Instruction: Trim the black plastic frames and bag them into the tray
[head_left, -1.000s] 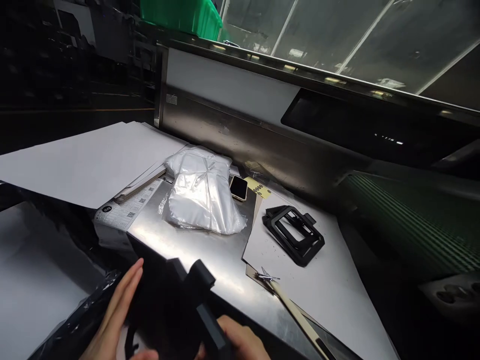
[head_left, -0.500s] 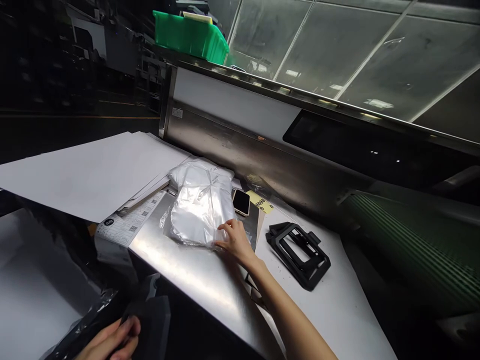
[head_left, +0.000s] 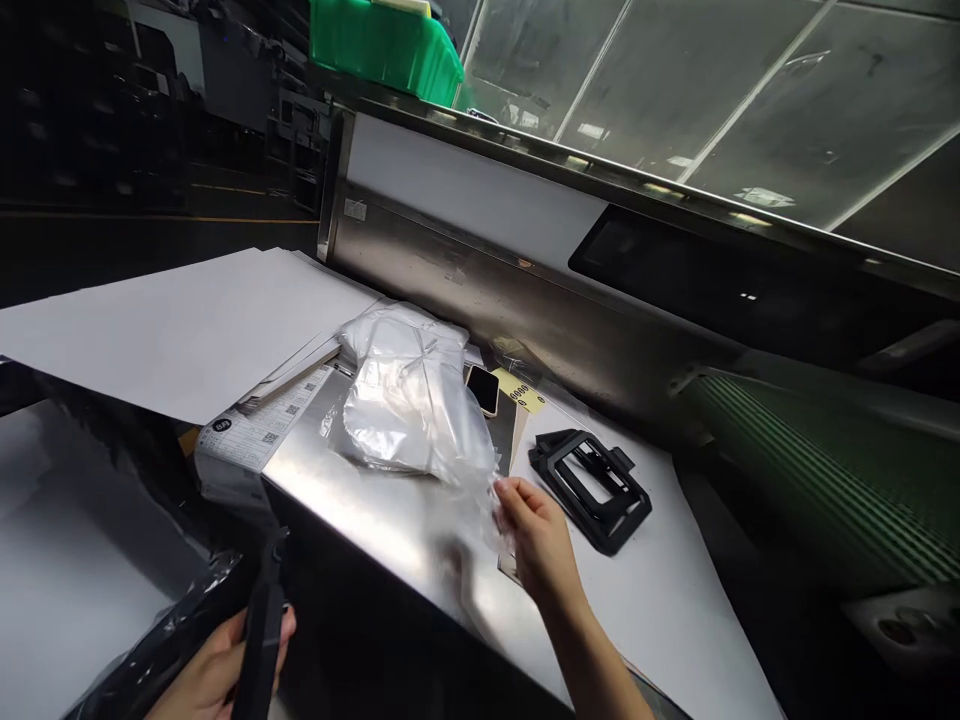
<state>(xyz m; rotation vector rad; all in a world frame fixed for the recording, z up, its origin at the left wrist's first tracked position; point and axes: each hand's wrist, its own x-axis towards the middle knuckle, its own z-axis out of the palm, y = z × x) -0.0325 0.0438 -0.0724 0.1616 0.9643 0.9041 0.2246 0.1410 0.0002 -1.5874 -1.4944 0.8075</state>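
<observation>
A stack of clear plastic bags (head_left: 405,400) lies tied together on the metal worktop. My right hand (head_left: 536,530) pinches the edge of a clear bag, which stretches out from the stack's right side. At the lower left, my left hand (head_left: 221,665) grips a black plastic part (head_left: 261,640), seen nearly edge-on. Two open black frames (head_left: 592,488), or one layered frame, rest on the white surface right of my right hand. Between the bags and those frames lies a phone (head_left: 482,390) beside a yellow printed sheet (head_left: 521,390).
Large white sheets (head_left: 187,325) are stacked at the left, above a printed label sheet (head_left: 251,428). A green bin (head_left: 382,50) sits on the ledge behind. Black plastic film (head_left: 165,640) hangs near my left hand. A ribbed green surface (head_left: 825,470) is at the right.
My right hand has moved right and toward me, drawing a bag out from the stack. My left hand has turned the black part edge-on. The view has shifted slightly.
</observation>
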